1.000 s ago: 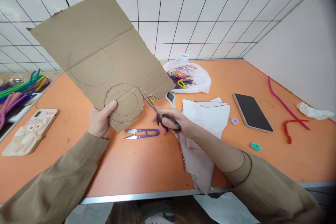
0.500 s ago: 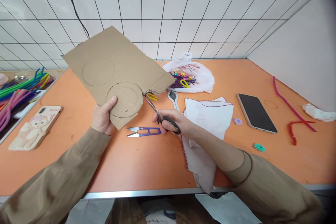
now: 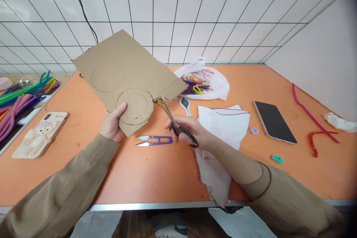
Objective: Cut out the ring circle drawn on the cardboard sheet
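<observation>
My left hand [image 3: 113, 124] grips the lower corner of a brown cardboard sheet [image 3: 131, 68] and holds it tilted above the orange table [image 3: 156, 171]. Two circles are drawn on the sheet; the lower circle [image 3: 135, 106] is partly cut round. My right hand [image 3: 192, 131] is closed on black-handled scissors [image 3: 174, 121], whose blade tips meet the cardboard's edge just right of that circle. Purple thread snips [image 3: 154, 140] lie on the table under the sheet.
A white cloth with red stitching [image 3: 220, 126] hangs over the front edge. A dark phone [image 3: 275, 121] lies right, a phone in a cartoon case [image 3: 41, 134] left. Pipe cleaners [image 3: 19, 100] fill a left tray. A plastic bag of clips [image 3: 202, 81] sits at the back.
The cardboard has been lowered and tipped flatter. The scissors have shifted slightly right, with their tips now at the sheet's edge beside the lower circle.
</observation>
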The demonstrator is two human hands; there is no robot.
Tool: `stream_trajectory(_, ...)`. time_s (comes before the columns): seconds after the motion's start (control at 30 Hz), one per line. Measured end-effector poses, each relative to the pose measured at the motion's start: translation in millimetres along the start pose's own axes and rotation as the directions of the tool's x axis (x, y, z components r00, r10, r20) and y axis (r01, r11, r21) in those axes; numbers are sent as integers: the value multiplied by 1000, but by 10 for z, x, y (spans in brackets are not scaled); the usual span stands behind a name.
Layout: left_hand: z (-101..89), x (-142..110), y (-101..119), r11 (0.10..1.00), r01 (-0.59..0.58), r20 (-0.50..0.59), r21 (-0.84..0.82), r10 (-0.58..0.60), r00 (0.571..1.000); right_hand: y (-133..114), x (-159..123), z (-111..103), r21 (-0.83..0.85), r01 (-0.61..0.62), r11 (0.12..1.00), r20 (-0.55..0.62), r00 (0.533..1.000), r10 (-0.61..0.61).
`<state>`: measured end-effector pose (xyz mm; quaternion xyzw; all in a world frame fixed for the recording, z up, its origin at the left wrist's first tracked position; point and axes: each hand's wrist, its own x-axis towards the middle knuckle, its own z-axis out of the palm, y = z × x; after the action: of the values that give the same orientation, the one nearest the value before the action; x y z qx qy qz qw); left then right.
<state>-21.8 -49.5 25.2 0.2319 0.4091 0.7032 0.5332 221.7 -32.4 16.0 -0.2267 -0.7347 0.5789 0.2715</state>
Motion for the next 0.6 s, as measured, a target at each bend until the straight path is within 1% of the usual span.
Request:
stream_trajectory(0.03,-3,-4,-8,1000,-13,11,7,13,1000,-8,-4,-2,-5,43,999,-32,999,-43)
stream_trajectory(0.1,-2,-21,-13,999,-31,24,29,30,999,-17,-8,-9,-34,119,992,-135,983,-123)
stream_trajectory(0.17,5,-45,-4,998,-32,35,55,30,999,-15,-5,-17,-115,148,982,-230,958,-172)
stream_trajectory(0.2,9,-55,4,997,-31,40,66,29,999,-12,-1,-18,-184,150,971,-245,950,-194)
stream_trajectory(0.23,11,-62,13,997,-29,44,74,26,999,-10,4,-17,-268,151,951,-230,949,-215)
stream_trajectory(0.27,13,-64,23,997,-28,48,79,24,999,-11,9,-10,-361,153,920,-186,955,-232)
stream_trajectory(0.33,8,-52,42,997,-32,46,73,29,999,-26,17,21,-534,153,831,-54,975,-214)
stream_trajectory(0.4,-2,-25,59,997,-58,22,52,57,998,-61,18,77,-648,112,754,50,993,-105)
stream_trajectory(0.47,-10,-3,74,997,-67,-9,25,68,998,-105,10,149,-733,60,678,103,994,23)
stream_trajectory(0.5,-11,1,81,998,-54,-23,17,55,998,-125,3,185,-776,52,629,118,991,64)
stream_trajectory(0.6,3,-24,94,999,27,-24,26,-26,999,-165,-32,284,-868,97,488,159,983,88)
